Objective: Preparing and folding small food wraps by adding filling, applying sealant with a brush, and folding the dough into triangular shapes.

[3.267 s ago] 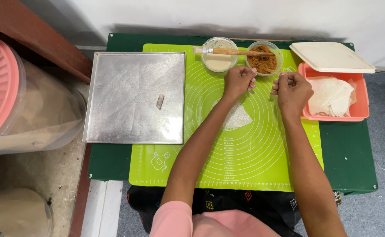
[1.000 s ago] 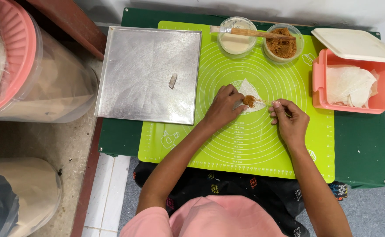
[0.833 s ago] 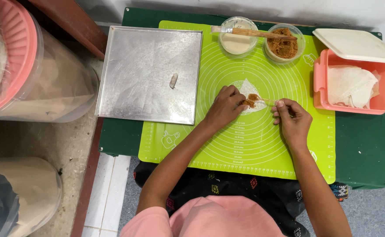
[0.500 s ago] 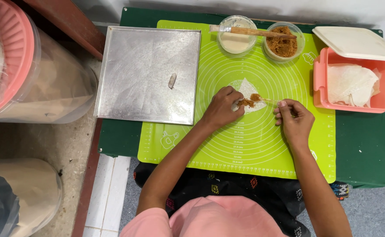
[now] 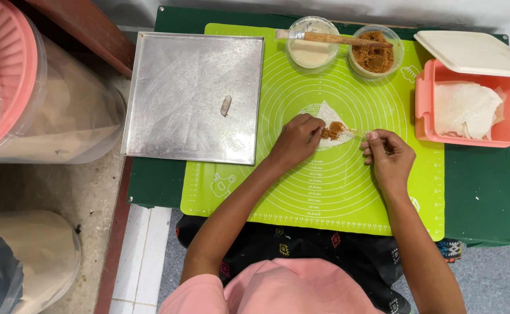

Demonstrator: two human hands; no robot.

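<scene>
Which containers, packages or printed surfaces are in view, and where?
Green mat: table centre, printed white rings and rulings.
Pink box: right, holds white sheets.
Cream lid: behind that box.
Two clear tubs: far edge, pale liquid, brown filling.
No screens or signs.

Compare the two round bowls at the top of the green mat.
The left bowl holds a pale, smooth cream liquid; the right bowl holds brown, crumbly filling. The brush has its bristle end over the left bowl and its wooden handle across the right bowl. Both are clear, round, similar in size and side by side.
</scene>
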